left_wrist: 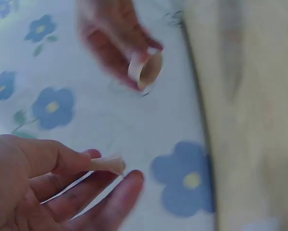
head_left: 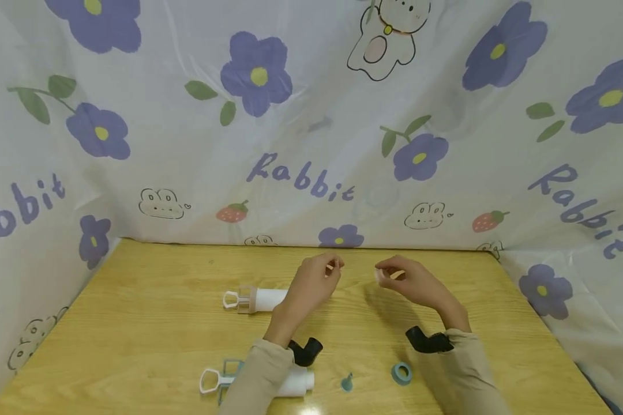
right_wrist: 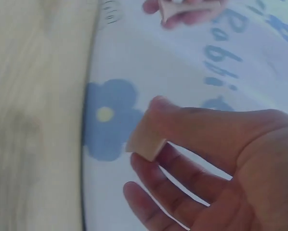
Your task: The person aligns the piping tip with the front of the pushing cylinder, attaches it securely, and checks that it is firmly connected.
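My left hand [head_left: 308,285], raised over the back of the table, pinches a small pale pink funnel-shaped nozzle [left_wrist: 108,164] by its narrow end between thumb and fingers. Its flared end faces right in the left wrist view. Level with it on the right, my right hand [head_left: 417,283] grips a short pale pink ring [right_wrist: 146,139] between thumb and fingertips. The ring's open side shows in the left wrist view. A gap separates both hands and the two parts. Below and left of the left hand lies a white syringe-like tube [head_left: 271,300] with a pinkish end piece and looped white handle.
Nearer on the wooden table [head_left: 135,323] lies a second white tube [head_left: 297,381] with a teal end piece, partly behind the left sleeve. A small teal nozzle [head_left: 346,382] and a teal ring [head_left: 402,373] lie right of it. Patterned cloth [head_left: 311,132] hangs behind the table.
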A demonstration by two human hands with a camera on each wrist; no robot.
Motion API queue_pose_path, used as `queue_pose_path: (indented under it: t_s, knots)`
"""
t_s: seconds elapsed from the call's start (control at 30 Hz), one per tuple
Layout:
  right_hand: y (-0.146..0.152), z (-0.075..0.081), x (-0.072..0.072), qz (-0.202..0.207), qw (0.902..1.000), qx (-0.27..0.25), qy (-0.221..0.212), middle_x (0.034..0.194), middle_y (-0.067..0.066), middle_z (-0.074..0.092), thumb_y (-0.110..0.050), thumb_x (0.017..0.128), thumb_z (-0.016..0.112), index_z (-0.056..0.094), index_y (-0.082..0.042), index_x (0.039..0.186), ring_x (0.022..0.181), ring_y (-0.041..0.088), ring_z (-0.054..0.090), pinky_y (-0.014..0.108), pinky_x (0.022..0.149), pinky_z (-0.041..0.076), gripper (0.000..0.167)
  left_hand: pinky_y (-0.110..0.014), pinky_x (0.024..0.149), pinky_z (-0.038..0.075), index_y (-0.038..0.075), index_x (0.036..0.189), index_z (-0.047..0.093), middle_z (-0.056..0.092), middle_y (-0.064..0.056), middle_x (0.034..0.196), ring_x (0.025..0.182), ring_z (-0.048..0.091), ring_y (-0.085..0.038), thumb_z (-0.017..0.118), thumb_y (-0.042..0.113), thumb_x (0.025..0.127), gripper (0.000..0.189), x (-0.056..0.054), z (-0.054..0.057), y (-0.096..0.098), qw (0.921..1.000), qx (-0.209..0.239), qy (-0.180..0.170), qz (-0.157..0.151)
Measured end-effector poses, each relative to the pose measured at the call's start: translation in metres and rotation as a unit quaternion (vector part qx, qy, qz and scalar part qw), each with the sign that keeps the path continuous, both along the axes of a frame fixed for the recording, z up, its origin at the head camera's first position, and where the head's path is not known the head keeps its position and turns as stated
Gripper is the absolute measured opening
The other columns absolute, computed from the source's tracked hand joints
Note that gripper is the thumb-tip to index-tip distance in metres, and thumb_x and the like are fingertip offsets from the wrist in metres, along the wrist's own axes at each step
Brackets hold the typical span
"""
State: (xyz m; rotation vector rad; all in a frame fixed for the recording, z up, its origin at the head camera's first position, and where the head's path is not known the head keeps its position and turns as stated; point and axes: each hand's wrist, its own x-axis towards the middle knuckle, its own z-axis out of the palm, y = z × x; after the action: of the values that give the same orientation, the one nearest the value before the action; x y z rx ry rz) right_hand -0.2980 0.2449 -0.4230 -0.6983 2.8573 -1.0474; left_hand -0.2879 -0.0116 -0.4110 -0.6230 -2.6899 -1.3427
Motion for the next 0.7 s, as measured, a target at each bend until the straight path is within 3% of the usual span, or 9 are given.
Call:
queue_pose_path:
  t_s: [0.07,0.2,0.3,0.43,0.7]
  knots:
    - [0.003,0.008,0.000,-0.004,0.9998,-0.019,0.004,0.124,0.012,0.063,-0.021,0.099,0.063,0.061,-0.005,0.133,0.111,0.028,0.061,0.038,0.089,0.055,0.037,-0.035,0.082,0.057,0.009,0.113,0.069,0.070,-0.007,0.112,0.099,0.068,-0.023,0.053,0.013,0.103,0.020,-0.001,0.011,-0.010,0.9995,0.017,0.027,0.007]
    - [0.006,0.023,0.000,-0.010,0.9961,-0.088,-0.001,0.129,0.012,0.062,-0.023,0.100,0.062,0.059,-0.010,0.136,0.113,0.027,0.061,0.041,0.092,0.054,0.039,-0.034,0.077,0.054,0.010,0.108,0.071,0.069,-0.004,0.106,0.093,0.064,-0.020,0.058,0.014,0.101,0.015,-0.001,0.030,-0.028,0.9961,0.036,0.077,0.021]
    - [0.003,0.036,-0.003,-0.010,0.9886,-0.150,-0.005,0.132,0.013,0.061,-0.024,0.100,0.062,0.058,-0.013,0.138,0.111,0.021,0.063,0.044,0.095,0.053,0.040,-0.034,0.076,0.051,0.011,0.107,0.072,0.066,-0.001,0.103,0.092,0.059,-0.017,0.059,0.013,0.099,0.016,0.002,0.044,-0.039,0.9946,0.022,0.097,0.030]
    - [-0.005,0.046,0.001,0.000,0.9776,-0.210,-0.007,0.126,0.013,0.062,-0.022,0.100,0.062,0.055,-0.010,0.141,0.106,0.015,0.066,0.040,0.096,0.052,0.043,-0.034,0.082,0.051,0.012,0.113,0.072,0.061,0.002,0.100,0.090,0.057,-0.014,0.056,0.011,0.099,0.022,0.011,0.053,-0.048,0.9929,-0.006,0.113,0.036]
    - [-0.025,0.066,0.019,0.029,0.9563,-0.289,0.029,0.108,0.000,0.063,-0.012,0.100,0.060,0.055,-0.003,0.138,0.094,0.012,0.064,0.027,0.089,0.055,0.040,-0.026,0.077,0.056,0.010,0.120,0.072,0.059,0.001,0.099,0.084,0.059,-0.007,0.058,0.005,0.098,0.026,0.025,0.075,-0.055,0.9789,-0.002,0.204,-0.015]
